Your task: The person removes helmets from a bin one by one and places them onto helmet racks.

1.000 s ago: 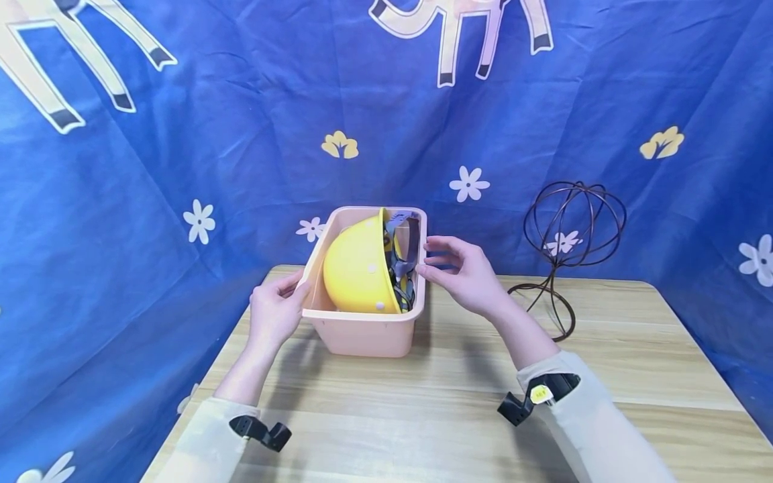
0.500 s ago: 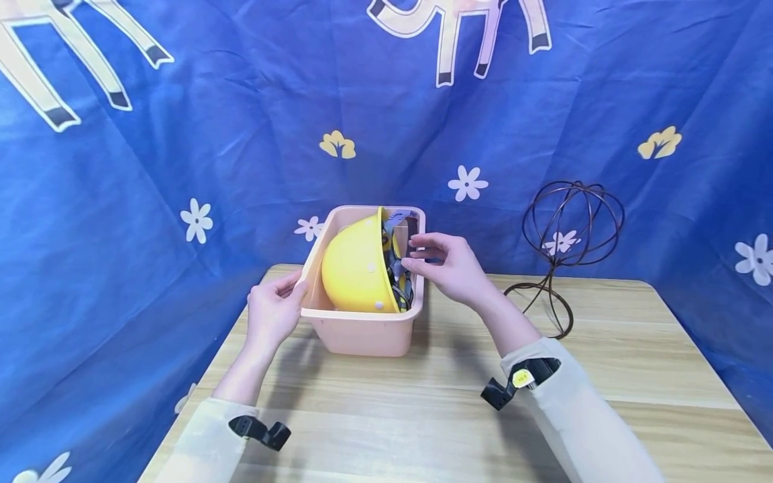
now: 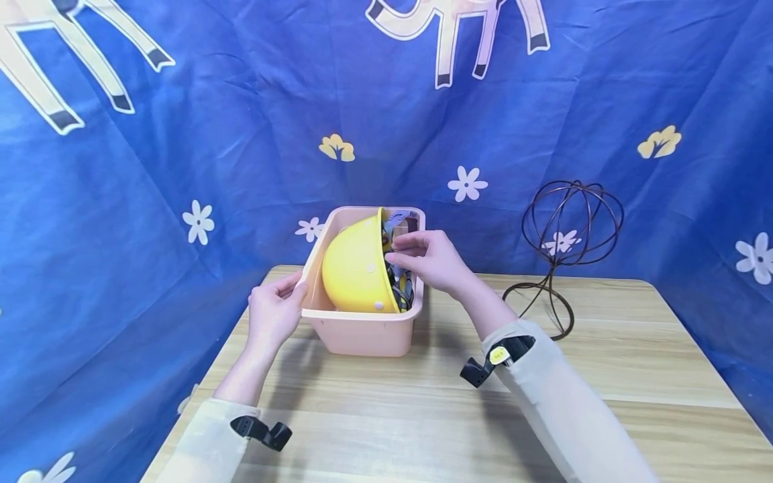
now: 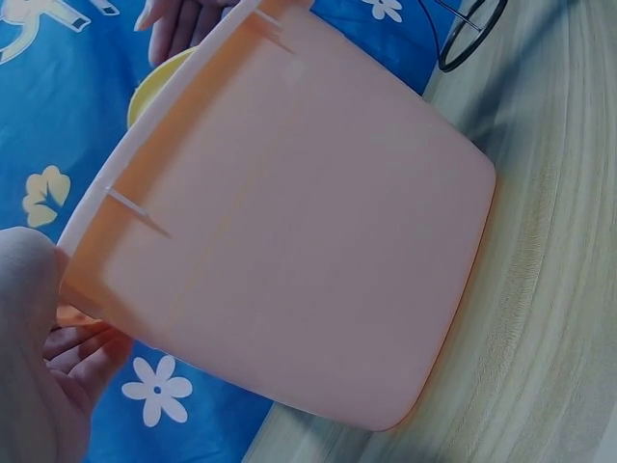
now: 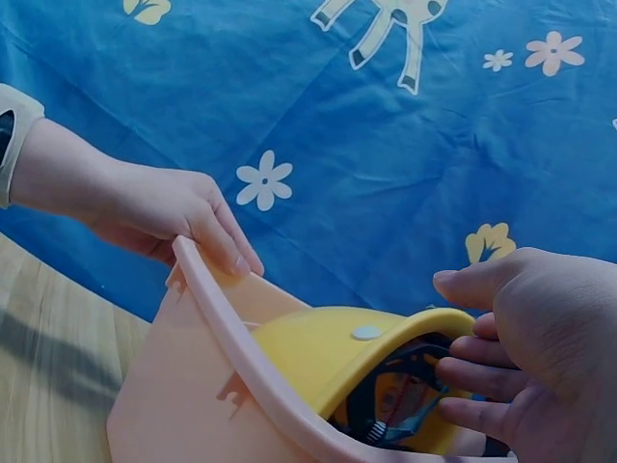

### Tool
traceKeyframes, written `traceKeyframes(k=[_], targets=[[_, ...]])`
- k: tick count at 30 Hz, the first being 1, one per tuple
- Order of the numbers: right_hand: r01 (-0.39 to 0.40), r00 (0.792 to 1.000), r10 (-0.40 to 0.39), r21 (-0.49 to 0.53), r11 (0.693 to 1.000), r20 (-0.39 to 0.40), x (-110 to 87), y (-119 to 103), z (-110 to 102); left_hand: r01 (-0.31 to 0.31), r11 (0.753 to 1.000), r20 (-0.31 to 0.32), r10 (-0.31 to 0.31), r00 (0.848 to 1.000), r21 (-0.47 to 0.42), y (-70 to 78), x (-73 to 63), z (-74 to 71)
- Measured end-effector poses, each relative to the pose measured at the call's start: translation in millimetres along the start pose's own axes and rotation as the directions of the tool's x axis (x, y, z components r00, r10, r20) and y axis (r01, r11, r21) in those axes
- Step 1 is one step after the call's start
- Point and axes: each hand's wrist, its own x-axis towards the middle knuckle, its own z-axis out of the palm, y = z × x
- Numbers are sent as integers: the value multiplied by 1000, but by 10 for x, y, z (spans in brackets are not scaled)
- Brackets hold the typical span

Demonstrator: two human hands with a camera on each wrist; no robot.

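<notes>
A yellow hard hat (image 3: 356, 268) lies on its side in a pale pink plastic bin (image 3: 362, 339), its open side facing right. Dark straps show inside it in the right wrist view. My left hand (image 3: 274, 312) grips the bin's near left rim between thumb and fingers; the thumb lies over the rim (image 5: 202, 275). Over the hat's open side hovers my right hand (image 3: 437, 261), fingers extended and thumb held apart, fingertips close to the hat's brim (image 5: 424, 333). Behind that hand a lavender slatted piece (image 3: 398, 218) shows in the bin, partly hidden.
A brown wire stand with a round cage top (image 3: 551, 270) stands at the back right of the wooden table (image 3: 386, 416). Blue patterned cloth (image 3: 260, 154) hangs close behind the bin and along both sides.
My right hand has moved left from the bin's right rim to over the hard hat's open side. The left hand, bin and hat stay where they were.
</notes>
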Motion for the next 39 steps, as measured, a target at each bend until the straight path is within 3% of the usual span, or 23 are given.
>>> traceKeyframes(k=[6, 16, 22, 32, 39], targets=[[-34, 999, 35, -42, 999, 16, 85, 22, 62, 4, 1000, 4, -4, 1000, -27, 15, 4, -2], [-148, 988, 150, -49, 988, 38, 182, -5, 220, 3, 1000, -10, -3, 1000, 14, -13, 13, -27], [-200, 980, 200, -25, 979, -1, 224, -56, 274, 5, 1000, 0, -5, 1000, 10, -5, 13, -29], [-200, 979, 203, -68, 977, 32, 309, -110, 282, 11, 1000, -5, -11, 1000, 16, -19, 4, -20], [-264, 964, 264, 1, 964, -2, 322, -100, 289, 5, 1000, -7, -5, 1000, 4, -4, -3, -7]])
